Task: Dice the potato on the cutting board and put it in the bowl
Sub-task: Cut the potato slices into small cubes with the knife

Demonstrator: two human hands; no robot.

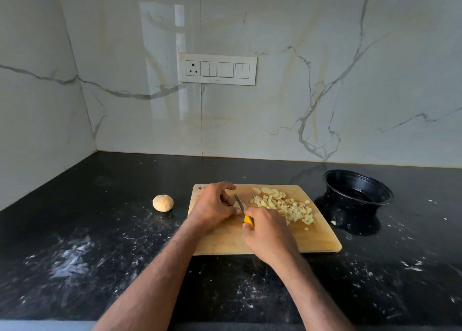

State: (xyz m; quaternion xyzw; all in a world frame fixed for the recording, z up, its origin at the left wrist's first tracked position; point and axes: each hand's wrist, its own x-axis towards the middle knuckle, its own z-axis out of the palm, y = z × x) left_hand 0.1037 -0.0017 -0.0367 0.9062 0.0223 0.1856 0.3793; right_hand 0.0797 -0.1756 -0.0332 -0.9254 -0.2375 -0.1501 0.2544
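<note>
Clamped in my right hand (268,233), knife (243,209) meets potato piece (237,204) pinned by curled left hand (215,205) on cutting board (225,243); bowl (357,189) sits apart.

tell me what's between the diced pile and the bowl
In the head view: bare cutting board, then dark counter. Nothing lies between the diced pile and the bowl.
</note>
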